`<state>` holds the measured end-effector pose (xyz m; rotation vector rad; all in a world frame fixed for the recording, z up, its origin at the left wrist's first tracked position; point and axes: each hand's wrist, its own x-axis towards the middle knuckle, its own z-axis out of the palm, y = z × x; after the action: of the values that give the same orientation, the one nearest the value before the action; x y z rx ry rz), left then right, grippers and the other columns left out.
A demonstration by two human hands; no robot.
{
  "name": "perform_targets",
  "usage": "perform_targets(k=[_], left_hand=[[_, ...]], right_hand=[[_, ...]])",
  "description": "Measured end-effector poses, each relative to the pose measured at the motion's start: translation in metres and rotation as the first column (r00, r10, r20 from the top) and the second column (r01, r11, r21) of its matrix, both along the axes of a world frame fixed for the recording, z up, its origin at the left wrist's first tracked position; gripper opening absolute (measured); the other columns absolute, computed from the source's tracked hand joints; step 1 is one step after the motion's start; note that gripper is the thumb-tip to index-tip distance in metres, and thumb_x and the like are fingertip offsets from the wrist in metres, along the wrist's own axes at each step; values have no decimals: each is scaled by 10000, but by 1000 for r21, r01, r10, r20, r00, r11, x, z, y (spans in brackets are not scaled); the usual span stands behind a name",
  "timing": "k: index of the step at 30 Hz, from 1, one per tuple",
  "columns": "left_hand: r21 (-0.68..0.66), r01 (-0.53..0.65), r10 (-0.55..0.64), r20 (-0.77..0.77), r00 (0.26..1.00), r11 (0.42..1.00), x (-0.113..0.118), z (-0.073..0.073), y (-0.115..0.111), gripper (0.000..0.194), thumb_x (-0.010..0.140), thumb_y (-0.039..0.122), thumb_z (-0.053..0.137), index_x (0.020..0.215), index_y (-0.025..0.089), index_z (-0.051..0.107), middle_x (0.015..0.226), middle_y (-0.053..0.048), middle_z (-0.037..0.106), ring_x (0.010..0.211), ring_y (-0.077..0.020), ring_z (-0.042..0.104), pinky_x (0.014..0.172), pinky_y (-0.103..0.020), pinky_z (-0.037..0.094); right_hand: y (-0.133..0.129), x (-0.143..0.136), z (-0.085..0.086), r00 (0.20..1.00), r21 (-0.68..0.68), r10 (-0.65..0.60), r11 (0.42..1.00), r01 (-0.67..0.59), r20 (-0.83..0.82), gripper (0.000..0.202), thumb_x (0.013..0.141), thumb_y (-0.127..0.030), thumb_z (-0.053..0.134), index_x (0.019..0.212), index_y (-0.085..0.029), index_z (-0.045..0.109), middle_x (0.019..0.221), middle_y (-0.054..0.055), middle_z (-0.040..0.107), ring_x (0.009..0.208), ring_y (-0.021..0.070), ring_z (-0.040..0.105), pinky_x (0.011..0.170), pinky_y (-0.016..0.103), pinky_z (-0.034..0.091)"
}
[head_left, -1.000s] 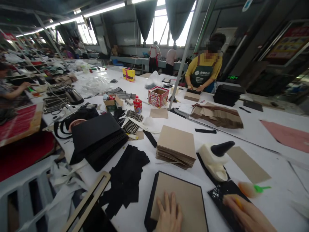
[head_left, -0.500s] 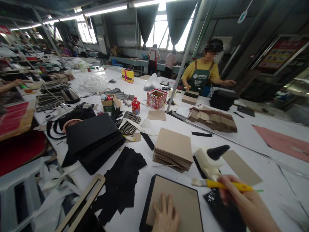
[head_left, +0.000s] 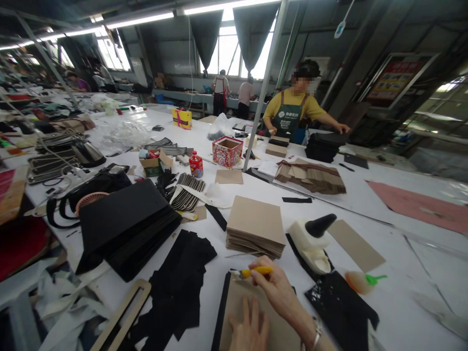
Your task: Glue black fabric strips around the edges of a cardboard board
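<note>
I am watching the right hand point(head_left: 278, 287), fingers clenched on the yellow-handled brush point(head_left: 252, 272), working at the far edge of the cardboard panel point(head_left: 237, 312) (on black backing, near desk edge) while the flat, released left hand point(head_left: 248, 331) is pinning it, and any slip is probably smearing glue.

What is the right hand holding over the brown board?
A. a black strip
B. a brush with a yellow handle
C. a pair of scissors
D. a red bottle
B: the right hand grips a brush with a yellow handle, its tip at the top edge of the brown board, while the left hand lies flat on that board.
</note>
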<state>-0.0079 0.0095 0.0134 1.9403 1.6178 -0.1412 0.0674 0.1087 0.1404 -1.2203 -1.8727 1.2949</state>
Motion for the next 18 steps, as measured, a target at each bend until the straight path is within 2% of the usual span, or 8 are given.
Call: perform_targets(k=[4, 7, 11, 15, 17, 18], left_hand=[[38, 0, 2, -65, 998, 999, 2, -4, -2, 469, 913, 330, 394, 1382, 328, 373, 1522, -112, 268, 1367, -442, 248, 891, -761, 377], [81, -6, 11, -72, 997, 997, 0, 0, -3, 454, 901, 329, 430, 1356, 340, 420, 1510, -105, 299, 1360, -433, 275, 872, -745, 405], [88, 14, -10, -50, 999, 996, -3, 5, -4, 468, 885, 329, 465, 1352, 309, 440, 1501, -133, 298, 1353, -449, 276, 852, -753, 409], [101, 3, 0, -32, 999, 995, -2, 1, -6, 457, 885, 302, 465, 1342, 301, 462, 1499, -139, 292, 1348, -463, 272, 850, -771, 394], [109, -16, 17, -16, 1000, 994, -1, 0, -5, 453, 884, 258, 455, 1334, 303, 474, 1496, -145, 306, 1345, -466, 278, 856, -776, 384], [98, -24, 24, -1, 1000, 995, -2, 2, -3, 448, 881, 231, 446, 1322, 302, 489, 1494, -148, 318, 1345, -464, 281, 859, -766, 391]], right_hand=[[8, 3, -6, 997, 67, 66, 995, -69, 48, 104, 794, -214, 515, 767, -189, 613, 771, 8, 567, 742, 179, 544, 691, 290, 411], [14, 28, -6, 995, 68, 61, 995, -66, 76, 95, 785, -212, 525, 759, -190, 614, 794, 16, 582, 763, 187, 548, 721, 306, 411], [17, 85, -1, 985, 72, 40, 996, -52, 169, 148, 845, -285, 516, 755, -199, 599, 812, 21, 588, 774, 194, 559, 744, 316, 426], [8, 150, 8, 957, 80, 15, 996, -40, 291, 240, 896, -391, 486, 803, -215, 620, 840, 34, 622, 790, 208, 587, 752, 318, 460], [1, 179, 13, 939, 153, -70, 988, 19, 336, 285, 861, -475, 532, 797, -226, 654, 849, 51, 650, 823, 239, 607, 750, 328, 485], [-2, 191, 15, 927, 219, -153, 972, 80, 342, 308, 825, -518, 570, 788, -229, 669, 846, 60, 660, 841, 260, 614, 739, 334, 499]])
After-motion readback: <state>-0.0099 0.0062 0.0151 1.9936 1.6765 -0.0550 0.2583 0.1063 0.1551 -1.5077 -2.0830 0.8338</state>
